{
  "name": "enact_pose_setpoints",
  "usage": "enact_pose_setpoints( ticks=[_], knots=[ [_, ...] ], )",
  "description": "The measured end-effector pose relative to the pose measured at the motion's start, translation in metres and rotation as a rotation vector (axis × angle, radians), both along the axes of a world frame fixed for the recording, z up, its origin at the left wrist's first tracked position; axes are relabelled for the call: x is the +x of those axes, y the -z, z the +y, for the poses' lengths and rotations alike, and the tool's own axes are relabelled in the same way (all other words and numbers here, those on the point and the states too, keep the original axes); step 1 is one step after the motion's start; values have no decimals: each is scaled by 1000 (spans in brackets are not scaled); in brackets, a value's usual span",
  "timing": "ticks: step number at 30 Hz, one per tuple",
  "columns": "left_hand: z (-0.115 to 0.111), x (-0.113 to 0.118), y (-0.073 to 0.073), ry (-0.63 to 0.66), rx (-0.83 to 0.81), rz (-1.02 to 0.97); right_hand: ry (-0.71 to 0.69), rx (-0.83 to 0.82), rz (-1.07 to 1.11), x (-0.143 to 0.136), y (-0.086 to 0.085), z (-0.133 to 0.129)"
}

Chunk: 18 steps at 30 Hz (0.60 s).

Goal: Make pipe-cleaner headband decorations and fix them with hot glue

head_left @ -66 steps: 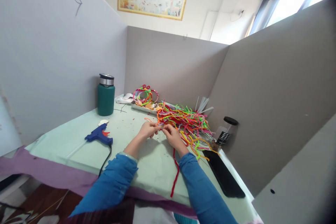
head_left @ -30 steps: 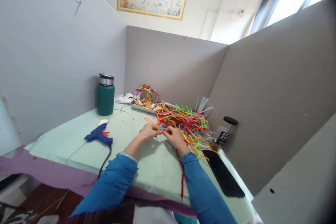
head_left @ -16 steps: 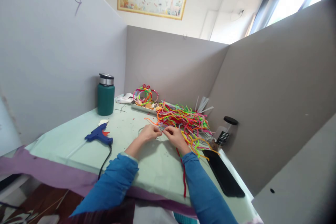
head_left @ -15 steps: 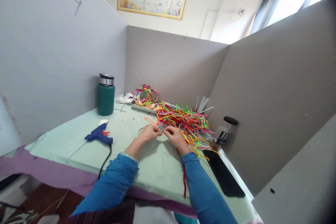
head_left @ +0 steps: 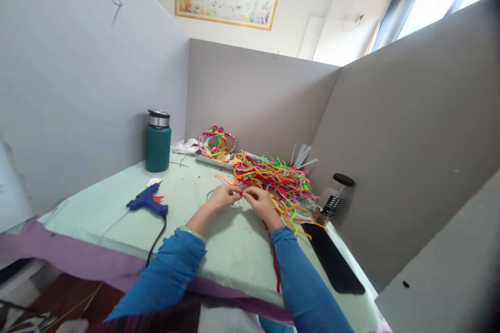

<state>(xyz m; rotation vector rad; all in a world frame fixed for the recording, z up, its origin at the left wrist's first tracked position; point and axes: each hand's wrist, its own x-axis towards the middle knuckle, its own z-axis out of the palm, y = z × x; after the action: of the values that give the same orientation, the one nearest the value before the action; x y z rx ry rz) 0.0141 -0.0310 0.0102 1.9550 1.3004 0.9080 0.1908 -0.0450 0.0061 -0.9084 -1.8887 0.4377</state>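
Observation:
My left hand (head_left: 223, 196) and my right hand (head_left: 258, 199) meet over the middle of the table, fingertips pinched close together. A small red bit shows between them, part of a fuzzy red pipe cleaner (head_left: 275, 265). Its long tail comes out under my right wrist and trails toward the table's front edge. Just beyond my fingers lies a big heap of coloured pipe cleaners (head_left: 273, 171) in red, green, orange and pink. Fingers cover most of the piece being held.
On the left are a blue glue gun (head_left: 148, 200) with its cord and a green bottle (head_left: 158, 143). At the back, pipe-cleaner hoops (head_left: 216, 141) rest on a metal tray (head_left: 213, 161). A black phone (head_left: 332, 260) and a dark-lidded jar (head_left: 336, 195) stand right.
My hands have barely moved; the fingertips have shifted slightly, and more red shows between them. The tail of the red pipe cleaner has swung a little to the right.

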Motion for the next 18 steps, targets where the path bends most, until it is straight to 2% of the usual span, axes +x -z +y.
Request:
enact_pose_setpoints(
  ticks=[5, 11, 15, 18],
  knots=[
    [4, 0, 3, 0, 21, 9, 5, 28, -11, -2, 0, -1],
    [0, 0, 0, -15, 39, 10, 29, 66, 7, -5, 0, -4],
    [1, 1, 0, -75, 13, -4, 25, 27, 24, -7, 1, -3],
    [8, 1, 6, -60, 14, -56, 46, -22, 60, -7, 3, -2]
  ],
)
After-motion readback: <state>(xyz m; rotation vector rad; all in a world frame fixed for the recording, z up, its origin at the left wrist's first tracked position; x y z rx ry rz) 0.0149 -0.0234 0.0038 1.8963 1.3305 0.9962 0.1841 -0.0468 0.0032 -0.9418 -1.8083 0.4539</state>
